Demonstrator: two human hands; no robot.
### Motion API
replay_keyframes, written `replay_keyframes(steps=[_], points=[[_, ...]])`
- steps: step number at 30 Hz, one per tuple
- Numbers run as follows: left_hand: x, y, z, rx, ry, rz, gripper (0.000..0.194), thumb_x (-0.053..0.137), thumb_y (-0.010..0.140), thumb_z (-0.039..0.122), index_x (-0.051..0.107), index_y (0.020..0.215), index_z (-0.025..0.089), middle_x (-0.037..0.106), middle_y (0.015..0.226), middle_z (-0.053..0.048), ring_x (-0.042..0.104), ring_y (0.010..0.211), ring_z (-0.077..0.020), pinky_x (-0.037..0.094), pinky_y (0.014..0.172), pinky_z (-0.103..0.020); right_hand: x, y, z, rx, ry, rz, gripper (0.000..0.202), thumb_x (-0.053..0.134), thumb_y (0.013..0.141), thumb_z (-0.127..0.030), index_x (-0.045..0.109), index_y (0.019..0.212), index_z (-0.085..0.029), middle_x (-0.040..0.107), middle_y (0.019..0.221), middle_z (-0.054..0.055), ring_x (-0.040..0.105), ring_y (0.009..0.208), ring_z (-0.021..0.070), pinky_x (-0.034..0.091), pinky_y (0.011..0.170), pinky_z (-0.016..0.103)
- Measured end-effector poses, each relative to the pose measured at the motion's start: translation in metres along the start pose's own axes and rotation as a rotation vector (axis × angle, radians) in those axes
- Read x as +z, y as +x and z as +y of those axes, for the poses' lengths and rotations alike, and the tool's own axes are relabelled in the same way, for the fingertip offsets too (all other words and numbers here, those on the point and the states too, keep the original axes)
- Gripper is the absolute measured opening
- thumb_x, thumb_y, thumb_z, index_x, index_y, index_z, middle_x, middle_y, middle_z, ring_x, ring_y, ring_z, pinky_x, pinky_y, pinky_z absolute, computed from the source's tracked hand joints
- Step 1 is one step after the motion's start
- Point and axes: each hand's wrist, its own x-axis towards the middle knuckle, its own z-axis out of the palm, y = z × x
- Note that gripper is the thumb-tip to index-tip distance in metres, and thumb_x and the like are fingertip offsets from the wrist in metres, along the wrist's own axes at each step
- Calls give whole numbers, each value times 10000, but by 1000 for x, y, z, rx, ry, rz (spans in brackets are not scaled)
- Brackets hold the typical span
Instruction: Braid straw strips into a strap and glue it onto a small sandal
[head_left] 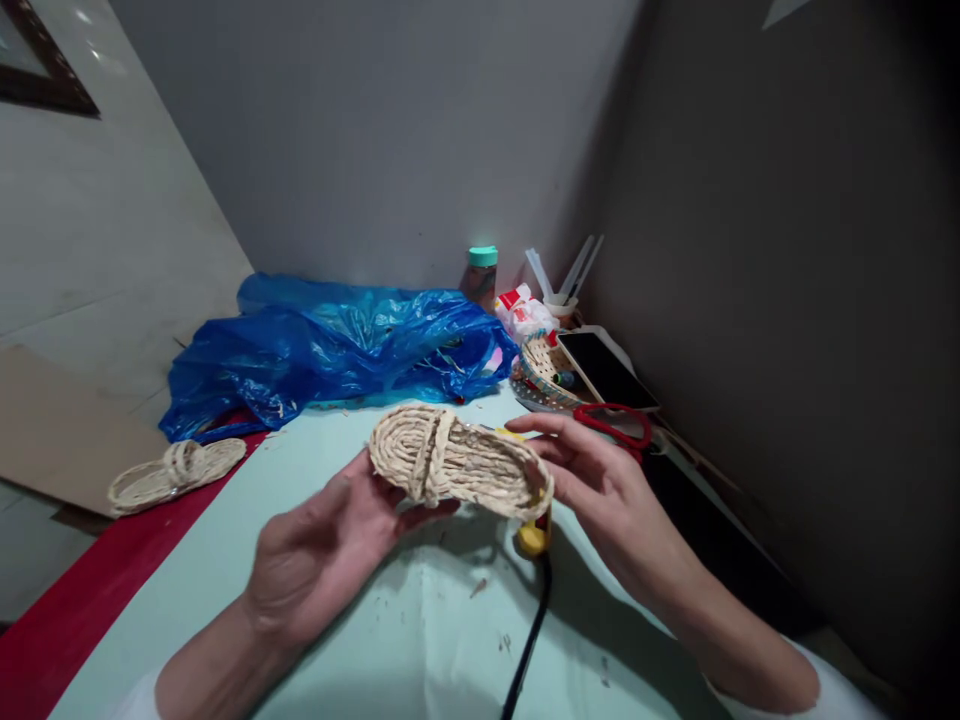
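Note:
A small woven straw sandal with a braided strap across it is held above the pale green table cover. My left hand supports it from below at its left end, fingers under the sole. At its right end, my right hand has its fingers against the rim, partly hidden behind the sandal. Beneath that end, a yellow tool with a black cord is partly covered by the sandal. Another straw sandal lies at the left on the red cloth.
A crumpled blue plastic bag spreads across the back. Behind it stands a jar with a green lid. Red-handled scissors, a dark-screened device and a woven basket sit at the back right, near the wall.

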Motion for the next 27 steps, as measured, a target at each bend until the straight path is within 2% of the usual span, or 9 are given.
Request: replay_keyframes(steps=[3, 8, 10, 14, 17, 20, 22, 24, 27], points=[[3, 2, 7, -53, 50, 78, 651, 562, 861, 479, 473, 1412, 145, 633, 1292, -187, 529, 1260, -400, 423, 1029, -575, -11, 3, -2, 58, 89, -1, 304, 643, 892, -379, 619, 1142, -207, 687, 939, 40, 653, 819, 150, 512, 677, 232], [0, 5, 3, -154, 245, 174, 458, 571, 866, 371, 636, 1195, 60, 699, 1040, -195, 650, 1026, -332, 486, 936, -467, -18, 6, 1, 129, 79, -86, 272, 636, 894, -384, 650, 1095, -200, 686, 929, 40, 636, 715, 135, 483, 599, 234], [-2, 4, -3, -188, 316, 141, 421, 608, 837, 378, 669, 1126, 77, 698, 994, -171, 655, 976, -307, 507, 869, -395, -18, 7, 3, 141, 50, -135, 261, 619, 903, -378, 654, 1094, -204, 683, 935, 39, 629, 707, 134, 479, 584, 235], [-5, 1, -12, -262, 422, 27, 373, 680, 786, 331, 661, 1113, 154, 689, 950, -100, 653, 884, -237, 494, 744, -286, -13, 7, 2, 143, -77, -189, 231, 606, 907, -361, 671, 1066, -207, 669, 878, 21, 605, 681, 122, 467, 582, 225], [-6, 1, -15, -326, 499, -9, 380, 721, 758, 299, 640, 1112, 185, 687, 935, -68, 639, 819, -194, 474, 703, -257, -5, 6, -2, 178, -117, -210, 217, 622, 895, -363, 674, 1026, -197, 623, 765, -10, 546, 599, 92, 427, 526, 197], [-5, 1, -15, -379, 545, -82, 390, 729, 750, 272, 639, 1116, 171, 694, 963, -78, 629, 819, -192, 480, 728, -275, 7, 6, -4, 215, -53, -230, 217, 639, 889, -365, 654, 1010, -186, 578, 690, -35, 523, 569, 77, 416, 502, 175], [-3, 0, -15, -396, 562, -110, 378, 738, 745, 228, 662, 1110, 162, 696, 943, -66, 625, 817, -177, 485, 746, -264, 14, 5, -4, 210, 26, -233, 216, 640, 896, -351, 635, 1037, -188, 616, 721, -31, 563, 591, 77, 465, 548, 178], [-2, -1, -15, -408, 545, -85, 345, 751, 736, 182, 691, 1075, 160, 699, 888, -46, 630, 789, -157, 492, 726, -235, 18, 4, -5, 168, 91, -204, 220, 630, 908, -335, 626, 1073, -189, 688, 842, 2, 634, 669, 94, 527, 629, 207], [-1, -2, -12, -422, 457, 10, 228, 762, 732, 176, 719, 952, 138, 708, 806, -52, 656, 712, -160, 523, 663, -233, 14, 1, -9, 42, 18, -65, 203, 640, 904, -298, 648, 1075, -188, 720, 1036, 51, 696, 862, 142, 569, 715, 240]])
